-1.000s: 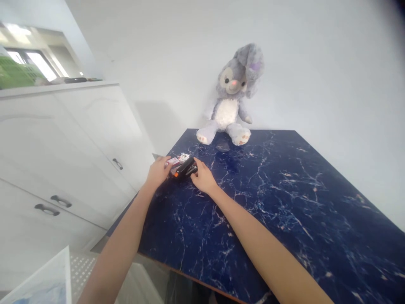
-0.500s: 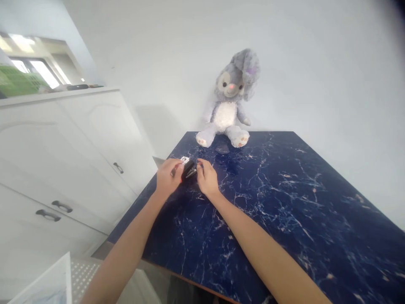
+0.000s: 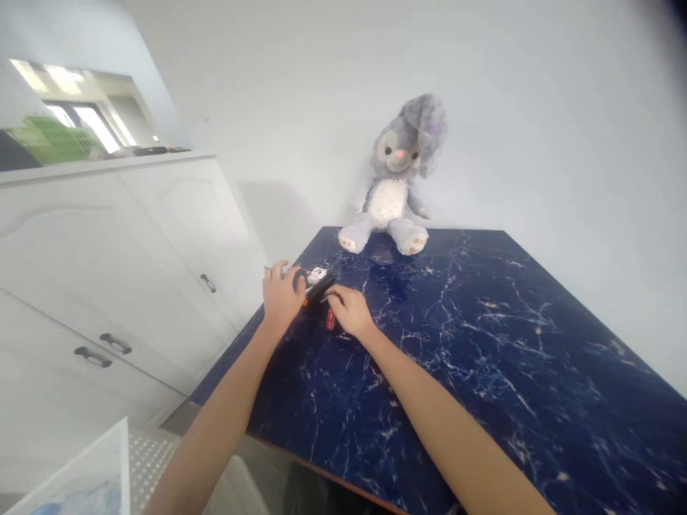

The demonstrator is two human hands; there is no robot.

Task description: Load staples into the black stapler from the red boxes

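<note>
My left hand (image 3: 282,293) is over the left edge of the blue marbled table (image 3: 440,357), fingers spread apart and holding nothing visible. Beside it lies a black elongated object (image 3: 320,287) with an orange tip at its near end. A small white printed piece (image 3: 316,275) sits just behind this object. At the right side of the black object is my right hand (image 3: 348,311), its thumb and fingers pressed together at a small item too tiny to name. Just under those fingers is a small red box-like piece (image 3: 330,320) with pale print.
A grey plush rabbit (image 3: 391,200) sits at the table's back edge against the wall. White cabinets (image 3: 161,236) stand to the left, with a green basket (image 3: 54,139) on top. A white-framed panel (image 3: 91,479) is at the lower left.
My left fingers have opened from a closed grip. My right hand has come in closer to the black object and lower. The red piece now shows below the right fingers. The view has shifted slightly.
</note>
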